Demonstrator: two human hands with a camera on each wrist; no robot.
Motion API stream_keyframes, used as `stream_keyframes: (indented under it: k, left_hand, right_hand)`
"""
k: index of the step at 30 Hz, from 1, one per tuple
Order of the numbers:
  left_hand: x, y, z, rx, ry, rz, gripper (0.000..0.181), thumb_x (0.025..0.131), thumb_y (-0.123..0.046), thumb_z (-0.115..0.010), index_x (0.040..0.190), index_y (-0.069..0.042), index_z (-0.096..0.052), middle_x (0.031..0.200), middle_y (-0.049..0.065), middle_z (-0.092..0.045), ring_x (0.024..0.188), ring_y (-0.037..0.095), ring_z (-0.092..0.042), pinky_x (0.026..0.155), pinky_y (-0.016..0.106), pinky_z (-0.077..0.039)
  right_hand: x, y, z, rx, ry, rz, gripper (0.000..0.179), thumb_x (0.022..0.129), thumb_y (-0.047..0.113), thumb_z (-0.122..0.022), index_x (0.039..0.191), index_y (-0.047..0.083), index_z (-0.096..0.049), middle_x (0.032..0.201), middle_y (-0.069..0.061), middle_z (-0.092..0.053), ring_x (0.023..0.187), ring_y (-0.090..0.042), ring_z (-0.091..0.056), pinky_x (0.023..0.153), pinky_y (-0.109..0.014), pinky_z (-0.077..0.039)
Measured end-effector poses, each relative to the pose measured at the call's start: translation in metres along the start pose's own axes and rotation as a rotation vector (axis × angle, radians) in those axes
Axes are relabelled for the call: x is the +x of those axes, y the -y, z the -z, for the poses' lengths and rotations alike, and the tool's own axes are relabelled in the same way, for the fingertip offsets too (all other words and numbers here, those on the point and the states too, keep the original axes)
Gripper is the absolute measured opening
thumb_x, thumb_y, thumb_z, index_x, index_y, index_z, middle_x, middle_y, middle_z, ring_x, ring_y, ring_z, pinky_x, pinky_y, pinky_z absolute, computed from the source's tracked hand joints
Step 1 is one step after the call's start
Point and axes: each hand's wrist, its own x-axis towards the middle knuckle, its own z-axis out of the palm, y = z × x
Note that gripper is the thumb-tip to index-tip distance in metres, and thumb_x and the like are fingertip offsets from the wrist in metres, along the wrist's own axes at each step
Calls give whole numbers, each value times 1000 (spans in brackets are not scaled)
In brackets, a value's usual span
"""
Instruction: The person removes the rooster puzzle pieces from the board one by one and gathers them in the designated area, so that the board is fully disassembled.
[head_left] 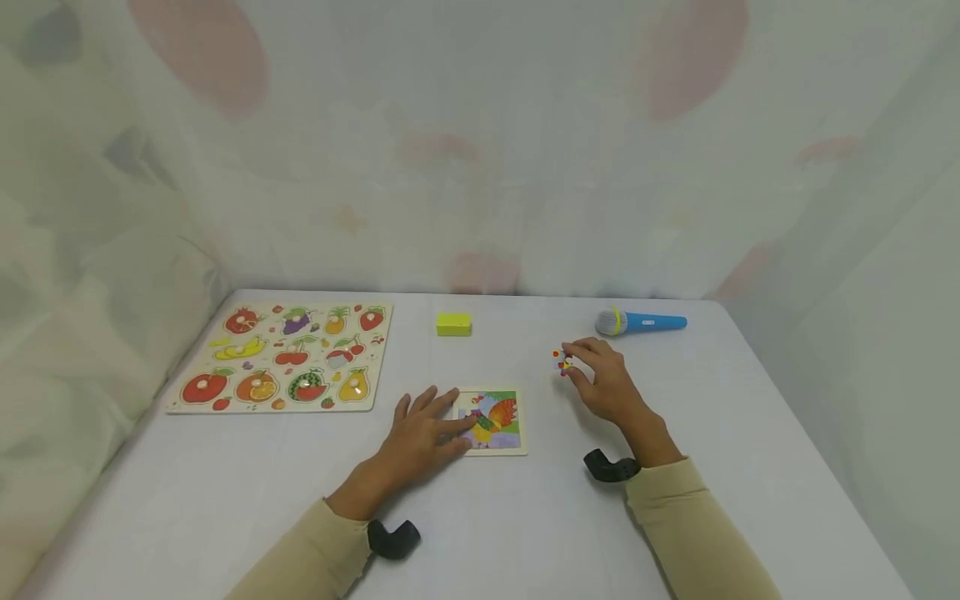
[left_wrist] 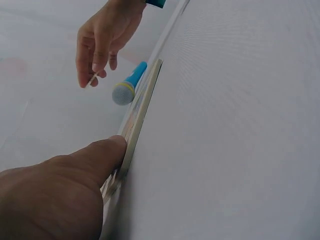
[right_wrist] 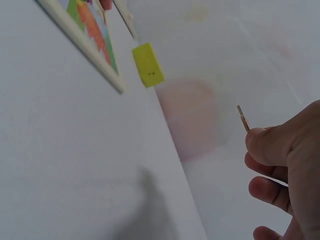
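My left hand [head_left: 423, 437] lies with fingers spread at the left side of a small framed jigsaw puzzle [head_left: 498, 421] with a colourful rooster picture. Its fingers touch the frame and the picture. To the right, my right hand [head_left: 606, 387] pinches a small puzzle piece [head_left: 559, 358], patterned in red, white and yellow, between thumb and fingers above the table. The right wrist view shows that piece [right_wrist: 243, 118] edge-on, thin and flat, its other end covered by the thumb. From the left wrist view, the left thumb [left_wrist: 112, 147] meets the frame's edge.
A fruit peg puzzle board [head_left: 381, 358] lies at the left. A yellow block [head_left: 453, 325] sits behind the rooster puzzle. Near the back right lies a blue toy microphone [head_left: 652, 322], just beyond my right hand. Patterned cloth [head_left: 480, 167] hangs behind the white table [head_left: 480, 533] and along its sides.
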Motion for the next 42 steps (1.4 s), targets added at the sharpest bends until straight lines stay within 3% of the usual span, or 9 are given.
stream_keyframes:
  k: [7,17,23,36,42]
  left_hand:
    - [0,0,0,-8,2,2,40,91,-48,-61,128,-33,-64,151,4,-38,140,36,-23,106,65,-7]
    - [1,1,1,-4,-1,-7,41,91,-49,-61,129,-34,-63,151,3,-38,140,35,-22,106,64,-7]
    - [0,0,1,-8,-1,0,41,91,-49,-61,129,-34,-63,151,3,-38,140,35,-23,106,64,-8]
    - [-1,0,1,-25,-4,0,40,91,-47,-62,129,-33,-63,150,3,-39,140,36,-22,106,64,-7]
    - [-1,0,0,-20,0,3,40,91,-48,-62,129,-34,-63,151,2,-38,140,36,-22,106,64,-7]
  right_hand:
    - [-7,-14,-6,-15,27,-41,36,84,-3,-69,121,-3,-64,111,-13,-62,106,-33,-54,87,-53,-39]
    - [-12,-28,-13,-56,170,-220,35,91,5,-62,125,1,-63,118,-8,-59,112,-29,-48,94,-52,-33]
    - [-15,-35,-16,-90,223,-258,34,93,10,-60,126,4,-63,121,-6,-58,112,-28,-47,95,-50,-33]
    - [-17,-33,-16,-81,223,-271,36,92,5,-57,127,2,-62,121,-10,-56,114,-32,-45,94,-51,-33]
    - [-16,-28,-11,-66,221,-317,39,93,8,-56,132,3,-59,125,-11,-53,117,-32,-43,96,-51,-34]
